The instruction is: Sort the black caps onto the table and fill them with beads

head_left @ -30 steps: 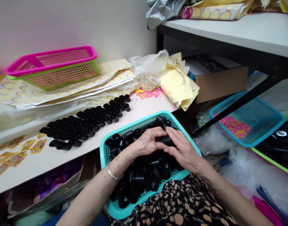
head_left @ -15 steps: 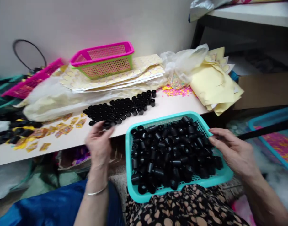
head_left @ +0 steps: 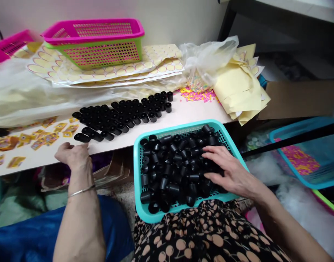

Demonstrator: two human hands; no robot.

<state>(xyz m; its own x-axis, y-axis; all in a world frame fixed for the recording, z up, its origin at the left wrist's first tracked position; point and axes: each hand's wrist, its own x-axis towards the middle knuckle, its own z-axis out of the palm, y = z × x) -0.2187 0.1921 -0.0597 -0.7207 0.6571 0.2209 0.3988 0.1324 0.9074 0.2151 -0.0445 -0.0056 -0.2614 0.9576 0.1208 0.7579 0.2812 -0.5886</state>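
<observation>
A teal basket [head_left: 138, 198] rests on my lap, filled with several small black plastic tubes [head_left: 172, 171]. My right hand [head_left: 229, 171] lies on the tubes at the basket's right side, fingers spread flat over them. My left hand [head_left: 72, 154] rests at the white table's front edge [head_left: 115, 143], fingers loosely curled, just below the near end of a laid-out group of black tubes [head_left: 123, 112]. The nearest tube [head_left: 82, 137] lies a little above its fingers. I cannot see anything in that hand.
Pink and green baskets [head_left: 96, 42] are stacked on round sticker sheets [head_left: 153, 67] at the back. Small yellow stickers [head_left: 44, 136] lie at left. A plastic bag [head_left: 206, 60], pink-yellow bits [head_left: 197, 95], yellow backing paper [head_left: 239, 91] and a blue basket [head_left: 306, 153] are at right.
My left hand has moved left along the table edge, past the row of tubes. My right hand has come off the basket's rim and down onto the tubes inside.
</observation>
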